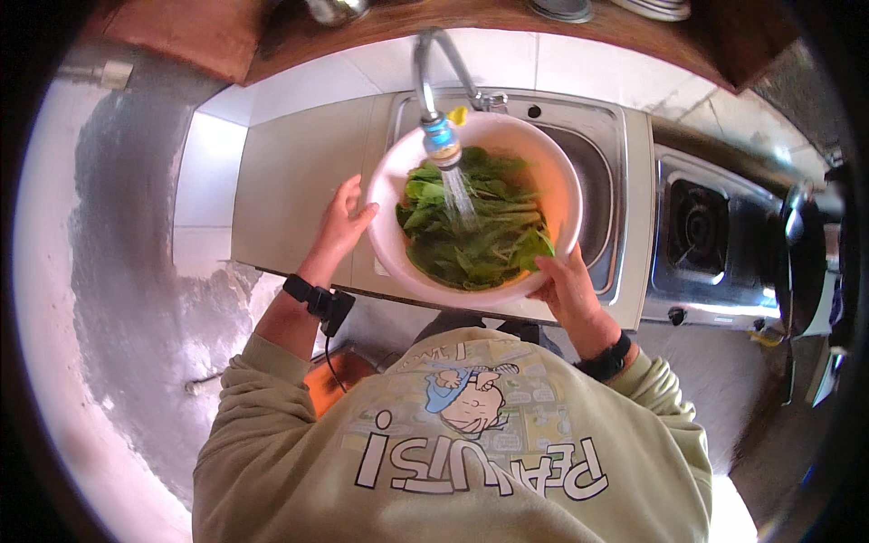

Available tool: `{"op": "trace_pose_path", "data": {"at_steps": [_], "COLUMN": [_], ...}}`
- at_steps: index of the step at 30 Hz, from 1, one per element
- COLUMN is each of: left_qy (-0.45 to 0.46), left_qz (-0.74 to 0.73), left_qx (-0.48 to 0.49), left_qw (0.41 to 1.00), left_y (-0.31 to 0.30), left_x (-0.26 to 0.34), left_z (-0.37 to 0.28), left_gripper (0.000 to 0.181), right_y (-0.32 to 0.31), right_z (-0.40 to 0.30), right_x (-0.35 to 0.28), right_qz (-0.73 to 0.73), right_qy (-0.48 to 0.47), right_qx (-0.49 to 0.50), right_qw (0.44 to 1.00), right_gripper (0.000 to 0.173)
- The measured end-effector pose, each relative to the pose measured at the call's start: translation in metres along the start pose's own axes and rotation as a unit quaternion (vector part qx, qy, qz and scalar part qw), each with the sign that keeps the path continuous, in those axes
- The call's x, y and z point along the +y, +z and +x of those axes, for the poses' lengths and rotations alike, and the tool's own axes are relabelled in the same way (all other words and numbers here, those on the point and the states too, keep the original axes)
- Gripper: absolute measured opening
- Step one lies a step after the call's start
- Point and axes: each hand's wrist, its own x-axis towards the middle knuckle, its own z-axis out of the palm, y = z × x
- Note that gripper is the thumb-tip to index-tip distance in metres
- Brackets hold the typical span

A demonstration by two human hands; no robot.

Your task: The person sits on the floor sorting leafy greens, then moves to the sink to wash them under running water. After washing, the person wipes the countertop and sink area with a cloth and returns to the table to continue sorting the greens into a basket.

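A wide white plastic basin (385, 248) sits over the left part of the sink, full of green leafy vegetables (468, 254) in water. Water streams onto the leaves from a blue-and-clear filter nozzle (442, 144) on the curved metal faucet (422, 64). My left hand (343, 220) is beside the basin's left rim, fingers apart, its thumb tip at the rim; whether it touches is hard to tell. With the thumb over the lower right rim and the fingers outside, my right hand (569, 285) grips the basin near a bright loose leaf.
The stainless steel sink (601, 176) shows to the basin's right. Beyond it stands a gas stove (699, 231) with a dark pan (801, 258) at its right. A tiled counter (299, 183) extends left. Above runs a wooden shelf (475, 17) holding dishes (655, 7).
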Motion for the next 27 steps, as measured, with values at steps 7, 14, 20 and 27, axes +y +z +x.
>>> {"op": "trace_pose_path", "data": {"at_steps": [7,14,20,27], "left_qy": [-0.189,-0.109,-0.080,-0.076], "left_qz": [-0.368,-0.337,-0.430,-0.392], "left_qx": [-0.252,-0.205,-0.137,-0.144], "left_qw": [0.875,0.912,0.889,0.905], "left_y": [0.036,0.025,0.020,0.023], "left_x": [-0.019,-0.018,-0.033,-0.050], "left_z": [-0.040,-0.031,-0.016,-0.001], "left_gripper": [0.037,0.030,0.041,0.031], "right_y": [-0.003,0.014,0.022,0.020], "right_z": [-0.050,-0.049,-0.007,0.013], "right_x": [-0.009,-0.006,-0.004,0.000], "right_qz": [-0.005,-0.011,-0.055,-0.077], "right_qy": [0.007,-0.012,-0.040,0.007], "right_qx": [0.016,0.039,0.010,0.008], "right_qw": [1.000,0.999,0.998,0.997], "right_gripper": [0.052,0.053,0.048,0.047]}}
